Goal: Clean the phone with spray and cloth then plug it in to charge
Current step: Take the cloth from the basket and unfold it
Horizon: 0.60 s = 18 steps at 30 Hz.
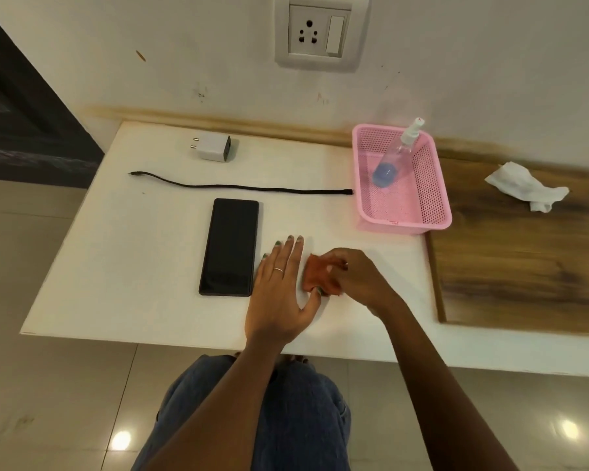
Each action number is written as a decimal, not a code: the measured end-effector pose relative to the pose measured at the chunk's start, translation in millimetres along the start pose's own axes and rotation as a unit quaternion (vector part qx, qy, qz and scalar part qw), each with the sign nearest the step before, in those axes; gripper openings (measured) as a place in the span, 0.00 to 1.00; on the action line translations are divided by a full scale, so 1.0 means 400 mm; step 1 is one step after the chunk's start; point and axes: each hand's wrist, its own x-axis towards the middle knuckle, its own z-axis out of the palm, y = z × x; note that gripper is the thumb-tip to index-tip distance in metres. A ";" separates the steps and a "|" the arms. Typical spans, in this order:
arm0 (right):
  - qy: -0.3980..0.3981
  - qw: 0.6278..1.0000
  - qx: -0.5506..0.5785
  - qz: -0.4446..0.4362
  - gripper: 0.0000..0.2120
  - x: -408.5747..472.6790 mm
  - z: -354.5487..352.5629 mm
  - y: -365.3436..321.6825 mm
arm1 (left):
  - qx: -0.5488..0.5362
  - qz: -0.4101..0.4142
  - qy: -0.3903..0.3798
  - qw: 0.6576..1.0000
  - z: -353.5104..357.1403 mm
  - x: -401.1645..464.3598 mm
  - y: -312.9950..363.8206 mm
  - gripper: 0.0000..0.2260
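Looks like the cloth part of the job is what's in hand here. The phone (229, 247) lies flat, screen up and dark, on the white tabletop (116, 266), and I'll use it as the reference for everything.

Just right of the phone, the left hand (279, 287) rests flat on the tabletop with fingers straight, holding nothing, thumb touching the edge of the orange cloth (315, 275). The right hand (351, 277), a bit further right of the phone, has its fingers curled around that cloth, bunching it up. It's a little blurry, so I can't say how firm the grip is.

Behind the phone runs the black cable (242, 188), stretched out straight and unplugged at both ends. Further back and slightly left of the phone sits the white charger (213, 147). The spray bottle (397, 154) leans inside the pink basket (436, 212), well to the right and back from the phone. The wall socket (318, 32) is up on the wall behind it all, empty.

My guess: next move calls for getting the cloth over onto the phone, with the left hand steadying the phone. Can't tell if it's been sprayed.
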 end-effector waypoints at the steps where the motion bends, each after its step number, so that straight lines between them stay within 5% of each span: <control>1: 0.019 1.000 0.000 -0.003 0.12 0.004 0.009 0.001 | -0.002 0.001 0.003 1.000 0.000 0.000 0.001 0.36; 10: 0.244 0.963 -0.118 0.004 0.14 0.018 0.071 0.002 | 0.008 -0.004 0.004 1.000 0.000 0.002 0.001 0.29; 16: 0.220 0.969 -0.101 0.046 0.20 -0.003 0.068 0.019 | 0.058 0.000 -0.006 0.998 -0.001 0.001 -0.004 0.24; 18: 0.296 0.947 -0.123 -0.005 0.17 -0.016 0.057 0.011 | 0.065 -0.004 -0.011 0.998 -0.001 0.003 -0.002 0.25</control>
